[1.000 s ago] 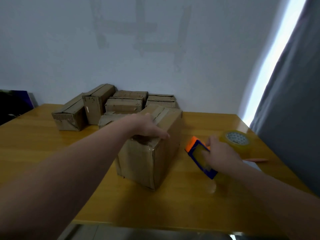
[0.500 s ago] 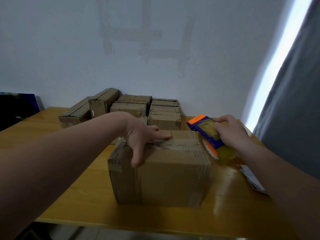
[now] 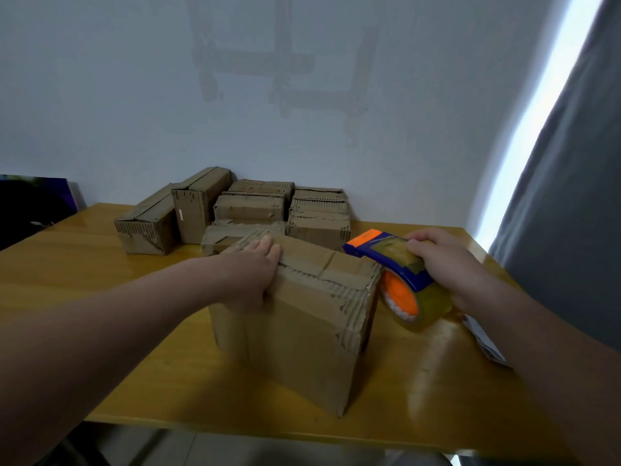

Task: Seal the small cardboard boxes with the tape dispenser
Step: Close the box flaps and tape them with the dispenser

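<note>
Pressing straight fingers on the top left edge of a worn brown corrugated cardboard box (image 3: 302, 324), a person's left grip (image 3: 255, 267) lies open, thumb down the near face. The box stands near the front of a yellow wooden tabletop (image 3: 100, 280). The right grip (image 3: 447, 264) is closed round a blue-and-orange tape dispenser (image 3: 400, 280), whose orange-tipped nose meets the box's top right edge, its clear tape roll just beside the box's right end. Other small cardboard boxes (image 3: 252, 206) cluster by the wall behind.
</note>
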Demonstrator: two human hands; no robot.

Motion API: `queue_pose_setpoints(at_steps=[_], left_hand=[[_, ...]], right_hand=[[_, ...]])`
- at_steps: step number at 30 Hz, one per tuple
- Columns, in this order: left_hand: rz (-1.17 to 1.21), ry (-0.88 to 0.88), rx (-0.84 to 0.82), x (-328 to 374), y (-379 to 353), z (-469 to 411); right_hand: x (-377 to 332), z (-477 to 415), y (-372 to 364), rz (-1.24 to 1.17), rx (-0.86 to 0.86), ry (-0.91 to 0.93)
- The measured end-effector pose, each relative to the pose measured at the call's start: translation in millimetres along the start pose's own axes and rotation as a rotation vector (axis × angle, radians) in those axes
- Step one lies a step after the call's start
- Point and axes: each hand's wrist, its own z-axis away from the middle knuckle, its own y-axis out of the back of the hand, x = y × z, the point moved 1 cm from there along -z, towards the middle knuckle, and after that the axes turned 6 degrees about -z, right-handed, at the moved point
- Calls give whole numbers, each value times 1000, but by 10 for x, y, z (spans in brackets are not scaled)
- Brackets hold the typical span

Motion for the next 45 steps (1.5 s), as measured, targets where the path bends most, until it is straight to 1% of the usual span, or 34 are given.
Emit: queue_pose_setpoints(at_steps=[3, 7, 9, 11, 13, 15, 16, 17, 18, 20, 22, 24, 28, 30, 32, 35, 38, 40, 42, 45], left_hand=[[24, -58, 26, -33, -18, -5], [16, -146, 182, 2, -37, 12], [-15, -156, 268, 67, -57, 15], [-12, -151, 315, 133, -60, 43], [67, -209, 256, 201, -32, 120], [144, -321, 112, 309, 37, 229], [188, -335, 51, 387, 73, 269], [222, -317, 27, 478, 91, 289], [242, -279, 40, 574, 90, 290], [265, -203, 121, 747, 41, 278], [299, -192, 184, 814, -19, 258], [339, -234, 209, 760, -25, 253], [438, -410, 251, 657, 31, 265], [429, -436, 272, 636, 41, 239], [408, -400, 300, 588, 20, 163], [341, -291, 365, 467, 15, 6], [351, -215, 419, 365, 18, -128], [378, -153, 469, 318, -9, -185], [418, -124, 528, 271, -61, -224], [418, -130, 557, 242, -85, -244]], right_hand=[[19, 32, -12, -14, 20, 6], [43, 58, 30, -35, 79, 1], [55, 74, 66, -59, 113, -7], [71, 99, 97, -93, 112, -27], [82, 138, 113, -131, 77, -49], [66, 184, 105, -184, 42, -58], [52, 199, 94, -214, 33, -52], [31, 213, 84, -242, 32, -35], [8, 223, 79, -262, 39, -9], [-43, 232, 85, -241, 56, 58], [-92, 231, 115, -186, 58, 104], [-138, 219, 159, -168, 54, 126], [-264, 231, 245, -197, 75, 192], [-314, 256, 256, -196, 78, 252], [-345, 281, 247, -182, 80, 306], [-390, 286, 236, -262, 76, 342], [-428, 250, 197, -304, -5, 343], [-423, 204, 148, -308, -79, 306], [-421, 163, 125, -219, -113, 286], [-530, 131, 203, 46, -137, 308]])
